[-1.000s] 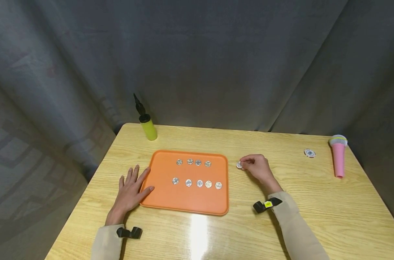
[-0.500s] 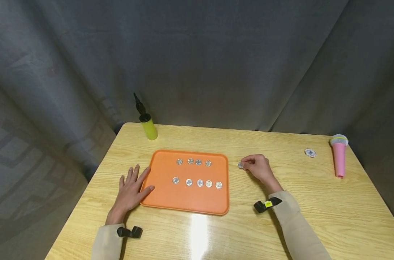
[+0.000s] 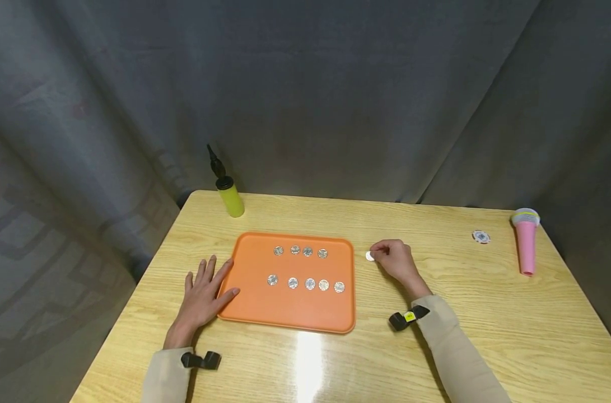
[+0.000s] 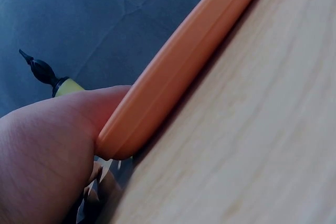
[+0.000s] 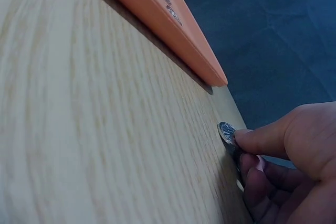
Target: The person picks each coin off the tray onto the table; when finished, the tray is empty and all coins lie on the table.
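Observation:
Just right of the orange tray, my right hand pinches a silver coin between thumb and fingertips. In the right wrist view the coin stands tilted close over the wood, its lower part hidden by the fingers. My left hand lies spread at the tray's left edge, fingers straight, with thumb and index finger touching the rim. From the left wrist, the thumb shows against the tray's side. Two rows of similar silver coins lie flat on the tray, among them a back-row coin and a front-row coin.
A yellow-green hand pump with a black nozzle stands at the table's back left. Toward the right lie a white poker chip with dark red marks and a pink toy microphone. A grey curtain hangs behind the wooden table.
My right hand has shifted slightly left with the coin, whose visible face now looks brighter. The left hand, the tray and the coins on it have stayed put.

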The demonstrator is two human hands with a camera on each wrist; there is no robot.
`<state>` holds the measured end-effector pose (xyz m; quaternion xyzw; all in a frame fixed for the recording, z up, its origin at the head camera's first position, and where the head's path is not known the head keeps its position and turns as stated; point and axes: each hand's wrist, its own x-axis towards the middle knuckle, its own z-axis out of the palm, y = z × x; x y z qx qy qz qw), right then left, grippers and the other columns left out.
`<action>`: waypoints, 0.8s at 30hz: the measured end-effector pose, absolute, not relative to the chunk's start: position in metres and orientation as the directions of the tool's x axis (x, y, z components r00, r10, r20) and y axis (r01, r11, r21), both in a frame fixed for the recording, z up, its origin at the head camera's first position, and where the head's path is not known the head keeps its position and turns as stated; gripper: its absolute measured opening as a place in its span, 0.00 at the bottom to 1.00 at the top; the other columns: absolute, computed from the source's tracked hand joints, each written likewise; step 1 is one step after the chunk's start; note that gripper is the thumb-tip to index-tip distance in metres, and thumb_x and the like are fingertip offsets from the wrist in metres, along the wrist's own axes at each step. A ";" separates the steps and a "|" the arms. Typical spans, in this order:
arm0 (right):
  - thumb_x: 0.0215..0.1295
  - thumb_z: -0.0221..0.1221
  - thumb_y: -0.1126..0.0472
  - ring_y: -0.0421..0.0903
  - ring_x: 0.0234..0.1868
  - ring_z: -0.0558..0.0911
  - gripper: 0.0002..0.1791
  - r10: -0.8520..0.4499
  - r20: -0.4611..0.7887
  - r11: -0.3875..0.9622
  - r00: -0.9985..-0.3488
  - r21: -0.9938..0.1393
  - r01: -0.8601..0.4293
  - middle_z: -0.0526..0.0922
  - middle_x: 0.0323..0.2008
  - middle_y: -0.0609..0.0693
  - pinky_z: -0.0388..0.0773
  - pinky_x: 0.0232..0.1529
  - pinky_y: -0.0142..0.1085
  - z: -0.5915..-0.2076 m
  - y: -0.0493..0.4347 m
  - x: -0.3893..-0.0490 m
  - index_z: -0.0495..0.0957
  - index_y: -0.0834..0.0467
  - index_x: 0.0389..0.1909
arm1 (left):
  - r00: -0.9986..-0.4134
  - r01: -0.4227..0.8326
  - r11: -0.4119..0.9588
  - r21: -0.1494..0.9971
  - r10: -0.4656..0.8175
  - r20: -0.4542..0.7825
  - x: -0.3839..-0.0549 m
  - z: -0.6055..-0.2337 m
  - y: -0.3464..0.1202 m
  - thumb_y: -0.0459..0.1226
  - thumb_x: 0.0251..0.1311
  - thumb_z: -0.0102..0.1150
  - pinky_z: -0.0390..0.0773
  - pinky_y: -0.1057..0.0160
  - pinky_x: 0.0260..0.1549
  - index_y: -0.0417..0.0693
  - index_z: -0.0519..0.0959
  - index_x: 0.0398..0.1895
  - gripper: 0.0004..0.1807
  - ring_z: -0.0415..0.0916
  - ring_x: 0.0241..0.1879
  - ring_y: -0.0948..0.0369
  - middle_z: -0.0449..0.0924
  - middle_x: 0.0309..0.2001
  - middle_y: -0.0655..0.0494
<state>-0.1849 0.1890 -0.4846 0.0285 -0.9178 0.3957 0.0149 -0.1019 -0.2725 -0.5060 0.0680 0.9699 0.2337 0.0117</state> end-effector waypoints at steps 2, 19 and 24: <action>0.64 0.63 0.69 0.43 0.31 0.79 0.05 -0.040 0.053 0.690 -0.998 -0.721 -0.065 0.88 0.35 0.61 0.72 0.33 0.29 -0.485 0.189 -0.185 0.87 0.65 0.36 | -0.990 0.127 0.882 0.454 0.137 0.012 -0.102 -0.507 -0.273 0.56 0.66 0.57 0.33 0.26 0.70 0.56 0.57 0.79 0.41 0.35 0.79 0.33 0.43 0.80 0.34; 0.64 0.63 0.68 0.42 0.27 0.78 0.04 -0.063 0.088 0.705 -0.994 -0.701 -0.107 0.89 0.32 0.59 0.72 0.31 0.32 -0.485 0.188 -0.184 0.87 0.64 0.34 | -0.991 0.123 0.880 0.458 0.136 0.003 -0.102 -0.508 -0.273 0.56 0.66 0.57 0.32 0.26 0.70 0.58 0.56 0.80 0.42 0.34 0.80 0.34 0.42 0.81 0.35; 0.64 0.63 0.68 0.44 0.29 0.80 0.05 -0.070 0.090 0.702 -0.993 -0.703 -0.113 0.89 0.33 0.59 0.73 0.32 0.33 -0.484 0.190 -0.185 0.87 0.64 0.34 | -0.990 0.123 0.881 0.458 0.138 0.002 -0.102 -0.507 -0.273 0.56 0.66 0.57 0.32 0.26 0.70 0.58 0.56 0.80 0.41 0.34 0.80 0.34 0.42 0.81 0.35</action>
